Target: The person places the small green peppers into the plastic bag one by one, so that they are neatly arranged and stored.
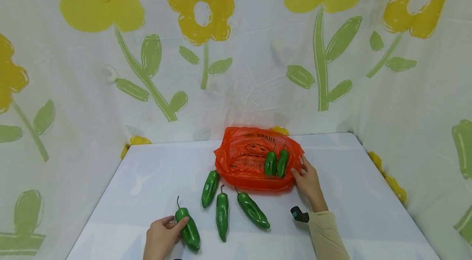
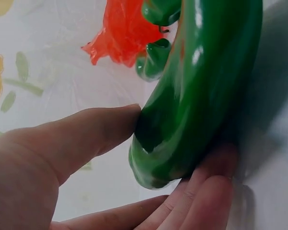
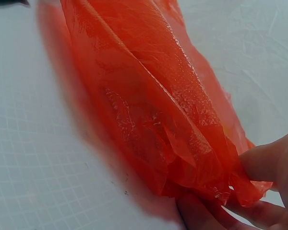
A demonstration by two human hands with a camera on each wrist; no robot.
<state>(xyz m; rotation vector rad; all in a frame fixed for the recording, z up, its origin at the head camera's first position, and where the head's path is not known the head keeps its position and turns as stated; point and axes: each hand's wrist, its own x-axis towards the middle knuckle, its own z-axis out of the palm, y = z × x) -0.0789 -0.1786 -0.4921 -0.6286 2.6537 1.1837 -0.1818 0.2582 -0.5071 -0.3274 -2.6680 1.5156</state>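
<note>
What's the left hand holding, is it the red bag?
No, the left hand pinches a green pepper, while the right hand holds the red bag.

"Where does the head view look from?"

"High on the near side, facing forward and down — far enough back to take in the white flat-topped table (image 1: 147,178), the white cloth wall printed with yellow flowers (image 1: 243,67), the bare left hand (image 1: 161,237) and the bare right hand (image 1: 307,180)."

"And the left wrist?"

"Very near one long glossy green pepper (image 2: 197,86), turned sideways, the crinkled red plastic bag (image 2: 120,33) farther off. The head view shows both."

"The right wrist?"

"Close on the bag's outside — table at left. That bag appears in all three."
</note>
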